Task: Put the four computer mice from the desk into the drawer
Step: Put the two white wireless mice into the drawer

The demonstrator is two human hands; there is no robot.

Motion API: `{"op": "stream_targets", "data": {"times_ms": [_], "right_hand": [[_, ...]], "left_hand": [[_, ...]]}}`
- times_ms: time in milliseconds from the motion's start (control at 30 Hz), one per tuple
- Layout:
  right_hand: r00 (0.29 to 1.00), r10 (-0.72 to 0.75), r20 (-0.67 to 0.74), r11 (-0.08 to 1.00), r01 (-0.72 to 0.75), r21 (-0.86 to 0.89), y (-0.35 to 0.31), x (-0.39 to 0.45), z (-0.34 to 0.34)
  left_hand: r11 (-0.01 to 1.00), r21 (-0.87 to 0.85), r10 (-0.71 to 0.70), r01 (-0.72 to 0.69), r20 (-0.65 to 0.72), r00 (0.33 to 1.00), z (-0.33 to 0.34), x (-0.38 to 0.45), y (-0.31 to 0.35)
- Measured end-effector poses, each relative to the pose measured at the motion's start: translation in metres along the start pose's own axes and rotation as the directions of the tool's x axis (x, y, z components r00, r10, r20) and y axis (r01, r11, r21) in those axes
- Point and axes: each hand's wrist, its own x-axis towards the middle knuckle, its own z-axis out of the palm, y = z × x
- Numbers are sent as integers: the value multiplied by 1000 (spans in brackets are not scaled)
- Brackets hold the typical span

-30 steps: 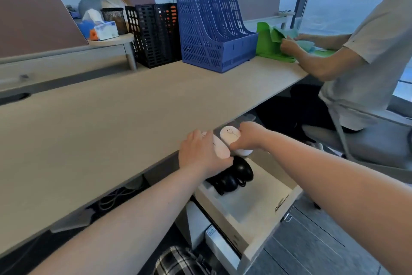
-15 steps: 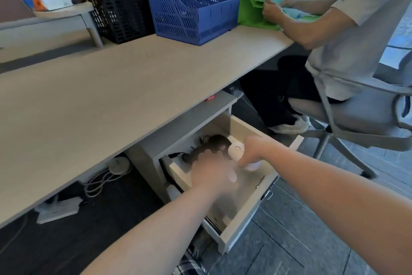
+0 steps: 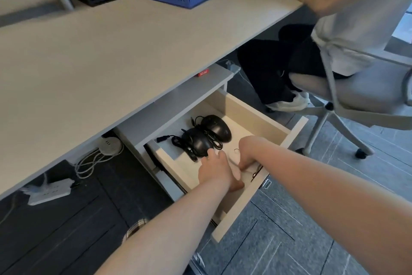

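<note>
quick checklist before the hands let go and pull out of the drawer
1. Drawer open far enough: ok.
2. Two black mice inside, at the back: ok.
3. White mice down on the drawer floor: cannot tell, left hand and right hand cover them.
4. Grip released: cannot tell.
5. Desk free of mice: ok in the part shown.
6. Black cables clear of the drawer edge: ok.

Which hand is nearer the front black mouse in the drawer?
Left. The left hand has its fingertips right at the near edge of the front black mouse, seemingly touching it. The right hand is farther to the mouse's right, fingers down on the drawer floor.
</note>
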Motion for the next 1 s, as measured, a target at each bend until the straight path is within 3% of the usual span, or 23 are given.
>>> {"op": "stream_targets", "data": {"times_ms": [533,767,900,1000], "right_hand": [[998,50,-50,988,-42,150,5,10,3],[957,83,-279,968,-11,252,12,-13,1],[913,139,-385,941,0,339,16,-38,-9],[842,278,-463,894,-50,445,23,-60,-9]], "left_hand": [[995,84,61,-58,-28,998,5,8,-4],[987,133,95,-87,-60,994,-13,2,-6],[974,182,170,-137,-184,968,-43,-8,-4],[956,223,251,-191,-285,925,-76,-16,-7]]}}
